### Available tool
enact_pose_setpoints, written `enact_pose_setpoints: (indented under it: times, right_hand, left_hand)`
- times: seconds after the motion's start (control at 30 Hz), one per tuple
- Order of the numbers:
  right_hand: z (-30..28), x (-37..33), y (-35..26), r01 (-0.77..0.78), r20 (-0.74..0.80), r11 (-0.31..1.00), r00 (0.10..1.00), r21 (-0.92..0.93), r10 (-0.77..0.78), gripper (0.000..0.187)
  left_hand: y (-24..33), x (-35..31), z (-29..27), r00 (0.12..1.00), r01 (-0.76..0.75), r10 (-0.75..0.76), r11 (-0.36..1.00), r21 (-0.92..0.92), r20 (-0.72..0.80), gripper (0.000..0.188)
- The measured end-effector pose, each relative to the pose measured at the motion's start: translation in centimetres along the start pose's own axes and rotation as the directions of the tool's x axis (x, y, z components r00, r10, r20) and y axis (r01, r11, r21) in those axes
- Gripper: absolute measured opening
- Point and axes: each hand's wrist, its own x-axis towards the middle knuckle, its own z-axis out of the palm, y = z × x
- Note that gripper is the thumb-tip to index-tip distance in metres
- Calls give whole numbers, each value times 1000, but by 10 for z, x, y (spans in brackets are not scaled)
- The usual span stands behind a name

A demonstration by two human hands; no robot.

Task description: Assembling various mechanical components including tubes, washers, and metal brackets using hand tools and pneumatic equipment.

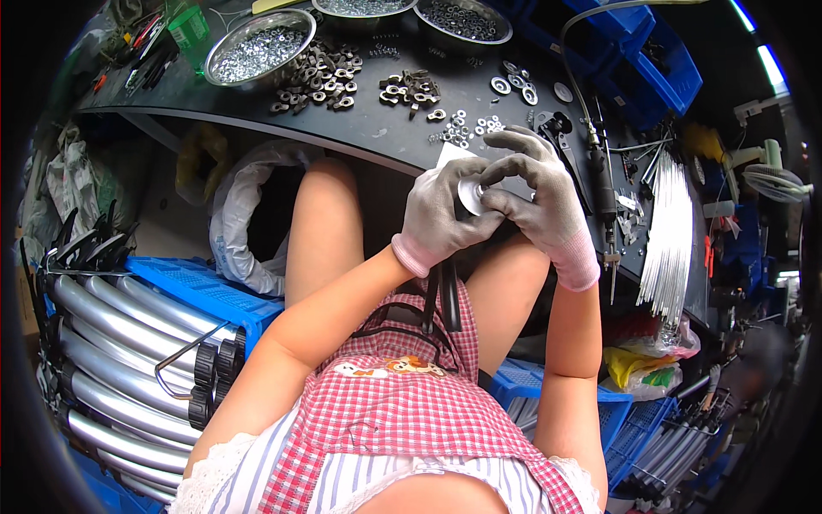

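Both hands wear grey-coated gloves with pink cuffs and meet above the near edge of the dark bench. My left hand (441, 210) is closed on a round metal disc (469, 195), its thumb and fingers around the rim. My right hand (548, 197) reaches the disc's right side, thumb and forefinger curled together at its face. Whatever small piece sits between those fingertips is too hidden to name. Just beyond the hands lie small washers and springs (461, 127), with larger round discs (518, 83) farther back.
Metal bowls of small hardware (264, 53) line the back, with heaps of metal brackets (330, 77) before them. A pneumatic screwdriver (604, 188) and thin metal rods (668, 240) lie right. Blue bins (655, 73) stand back right. Silver tubes (128, 343) fill a crate lower left.
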Motion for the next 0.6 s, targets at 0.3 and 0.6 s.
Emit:
enact_pose_setpoints:
  times: [0.3, 0.6]
  right_hand:
    - [-9, 10, -17, -277, 148, 958, 953, 71, 264, 17]
    - [-11, 9, -32, -99, 178, 965, 973, -244, 145, 19]
  left_hand:
    - [2, 2, -4, 999, 30, -28, 998, -49, 37, 47]
    - [1, 0, -12, 990, -72, 64, 995, 62, 123, 71]
